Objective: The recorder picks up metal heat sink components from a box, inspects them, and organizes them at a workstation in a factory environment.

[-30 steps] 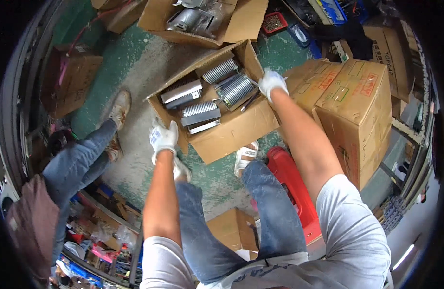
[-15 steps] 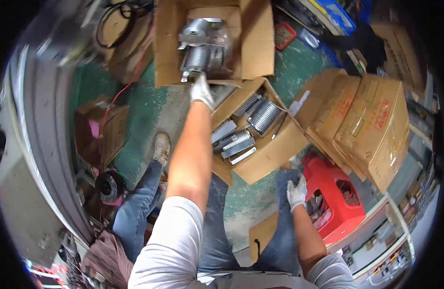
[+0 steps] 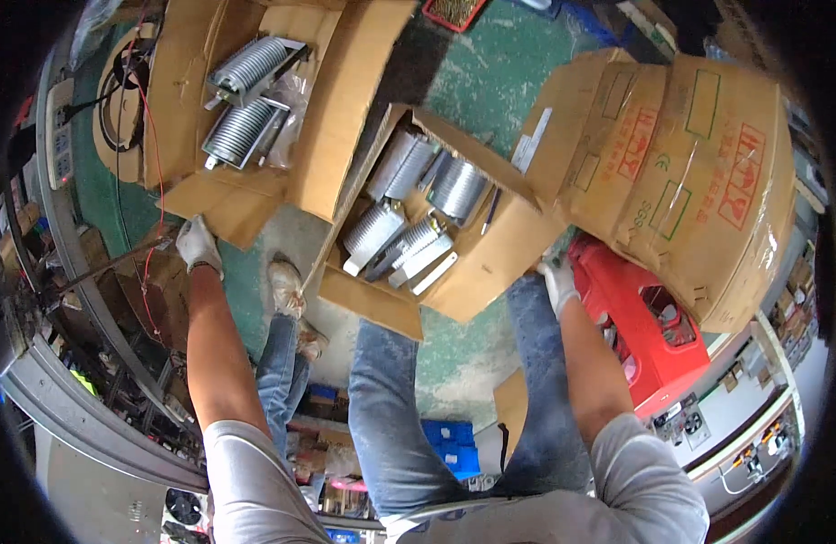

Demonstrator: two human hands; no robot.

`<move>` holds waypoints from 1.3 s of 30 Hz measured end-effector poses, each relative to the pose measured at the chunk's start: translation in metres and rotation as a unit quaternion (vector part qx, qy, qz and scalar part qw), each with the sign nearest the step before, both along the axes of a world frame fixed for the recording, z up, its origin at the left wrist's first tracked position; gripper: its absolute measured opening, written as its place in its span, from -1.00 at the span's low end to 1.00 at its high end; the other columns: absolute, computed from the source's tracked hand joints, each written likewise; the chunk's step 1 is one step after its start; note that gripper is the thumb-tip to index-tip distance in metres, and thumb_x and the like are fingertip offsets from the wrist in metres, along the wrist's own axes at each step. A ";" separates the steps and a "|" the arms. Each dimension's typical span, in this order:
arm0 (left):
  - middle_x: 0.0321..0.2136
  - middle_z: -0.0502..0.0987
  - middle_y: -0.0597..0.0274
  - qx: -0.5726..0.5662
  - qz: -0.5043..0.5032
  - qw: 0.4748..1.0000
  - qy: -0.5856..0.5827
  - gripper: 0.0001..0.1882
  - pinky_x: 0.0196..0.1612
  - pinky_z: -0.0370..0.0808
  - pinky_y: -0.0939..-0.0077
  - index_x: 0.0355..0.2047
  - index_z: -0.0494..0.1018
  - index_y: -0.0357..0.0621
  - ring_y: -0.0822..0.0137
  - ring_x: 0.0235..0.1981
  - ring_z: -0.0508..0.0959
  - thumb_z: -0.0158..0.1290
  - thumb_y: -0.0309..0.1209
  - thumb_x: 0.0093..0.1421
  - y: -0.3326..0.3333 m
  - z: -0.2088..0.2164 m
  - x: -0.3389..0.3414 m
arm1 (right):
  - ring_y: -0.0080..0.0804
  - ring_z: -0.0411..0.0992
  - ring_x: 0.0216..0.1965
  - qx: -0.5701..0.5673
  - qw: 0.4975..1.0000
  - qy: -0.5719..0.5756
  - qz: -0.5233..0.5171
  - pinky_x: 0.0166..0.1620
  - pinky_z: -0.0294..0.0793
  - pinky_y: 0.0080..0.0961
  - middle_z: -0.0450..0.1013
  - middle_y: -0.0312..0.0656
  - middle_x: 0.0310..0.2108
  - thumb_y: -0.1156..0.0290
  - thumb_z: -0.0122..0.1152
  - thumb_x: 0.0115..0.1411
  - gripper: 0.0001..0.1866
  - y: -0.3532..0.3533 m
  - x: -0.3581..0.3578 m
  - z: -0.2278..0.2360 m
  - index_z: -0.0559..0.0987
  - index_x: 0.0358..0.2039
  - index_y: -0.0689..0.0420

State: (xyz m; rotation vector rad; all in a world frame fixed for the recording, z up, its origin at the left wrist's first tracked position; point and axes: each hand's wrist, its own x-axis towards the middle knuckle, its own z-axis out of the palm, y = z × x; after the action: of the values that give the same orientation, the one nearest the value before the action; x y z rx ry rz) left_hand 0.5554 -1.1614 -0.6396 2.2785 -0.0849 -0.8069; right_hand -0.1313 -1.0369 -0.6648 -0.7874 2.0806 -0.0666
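Observation:
My left hand (image 3: 198, 245), in a whitish work glove, is closed at the near flap (image 3: 227, 213) of a tall cardboard box at the far left. In that box lie two ribbed metal coils on brackets, one coil (image 3: 251, 68) above another coil (image 3: 241, 131), beside clear plastic wrap. My right hand (image 3: 559, 279), also gloved, rests by my right knee, its fingers loosely spread and partly hidden, with nothing visible in it. Between my hands, a second open box (image 3: 490, 267) holds several similar coils (image 3: 459, 186) and a thin dark pen-like stick.
Folded cardboard cartons (image 3: 681, 181) lean at the right above a red plastic bin (image 3: 644, 335). A red cord (image 3: 150, 136) hangs at the left beside a metal frame. Another person's shoe (image 3: 285, 286) stands by the middle box. Blue bins (image 3: 451, 449) sit below.
My left hand has left the near coil in the far box and moved left to its flap. The view has shifted, and both boxes appear farther left. My right hand stays by the knee.

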 end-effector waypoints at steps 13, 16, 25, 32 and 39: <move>0.14 0.29 -0.12 0.163 -0.060 0.983 -0.058 -0.09 0.19 0.29 0.19 0.22 0.07 -0.47 0.04 0.13 0.34 0.28 -0.20 0.04 0.212 0.035 -0.175 | -0.59 0.37 -0.54 -0.066 0.968 -0.151 -0.189 -0.47 0.41 -0.57 0.45 -0.35 -0.48 0.15 0.30 0.17 -0.65 0.020 0.141 0.044 0.53 -0.23 0.19; -0.18 0.52 0.12 0.073 0.152 0.947 0.273 -0.34 -0.13 0.47 0.28 0.06 0.33 -0.40 0.18 -0.26 0.51 0.25 -0.21 0.07 0.247 0.014 -0.228 | -0.25 0.55 -0.34 -0.046 0.999 0.008 0.020 -0.25 0.50 -0.37 0.58 -0.11 -0.34 0.20 0.31 0.13 -0.62 0.001 0.160 0.047 0.53 -0.23 0.27; -0.38 0.59 0.16 0.108 -0.170 0.969 0.143 -0.77 -0.30 0.48 0.36 -0.22 0.49 -0.36 0.33 -0.37 0.55 -0.01 -0.42 0.22 0.240 -0.031 -0.232 | 0.03 0.50 -0.11 0.083 0.970 0.150 0.170 -0.04 0.46 -0.17 0.53 0.16 -0.22 0.06 0.08 0.15 -0.54 -0.052 0.159 0.018 0.60 -0.26 0.27; -0.34 0.55 0.10 0.222 -0.117 0.920 0.302 -0.68 -0.63 0.49 0.45 -0.02 0.37 -0.21 0.26 -0.59 0.56 -0.01 -0.34 0.26 0.268 -0.015 -0.179 | 0.13 0.49 -0.27 -0.007 0.939 0.125 0.321 -0.12 0.45 -0.10 0.51 0.18 -0.40 0.05 0.02 0.19 -0.53 -0.095 0.194 0.048 0.61 -0.44 0.26; -0.49 0.57 0.15 0.190 -0.175 0.921 0.291 -0.84 -0.64 0.41 0.48 -0.36 0.54 -0.20 0.32 -0.61 0.55 0.00 -0.41 0.16 0.193 -0.018 -0.211 | 0.04 0.48 -0.11 0.002 0.961 0.020 0.275 -0.01 0.45 -0.20 0.51 0.17 -0.22 0.05 0.15 0.11 -0.53 -0.200 0.162 0.060 0.60 -0.29 0.27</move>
State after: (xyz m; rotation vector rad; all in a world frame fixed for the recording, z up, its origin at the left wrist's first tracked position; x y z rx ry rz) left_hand 0.3447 -0.9687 -0.6578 2.2950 -0.0667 -1.7941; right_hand 0.0305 -1.2370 -0.6052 -1.3435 1.8264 0.2601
